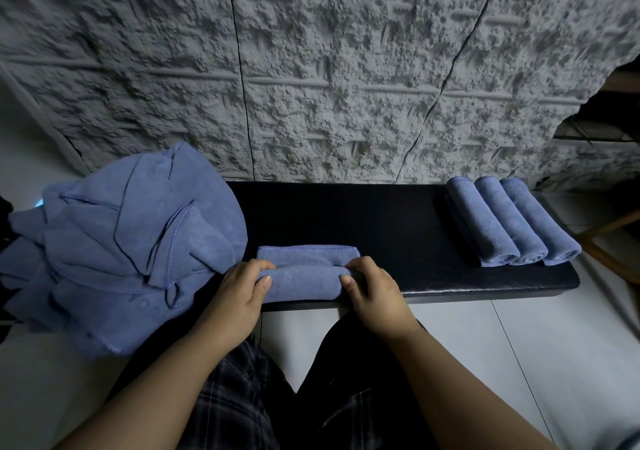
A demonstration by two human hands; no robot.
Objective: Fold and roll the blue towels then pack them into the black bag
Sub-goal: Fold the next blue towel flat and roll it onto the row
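Head view: a loose pile (114,242) of blue towels sits at 9 o'clock, three rolls (512,221) at 2 o'clock on the black surface (346,214). The half-rolled towel (304,276) lies at the near edge, long axis left-right. Left hand (239,294) and right hand (374,297) grip its ends, fingers curled over the roll, thumbs in front.

Bare bench top (381,228) between towel heap (128,242) and three rolls (512,221).

Blue towels (301,276); seemingly black bench (346,214).
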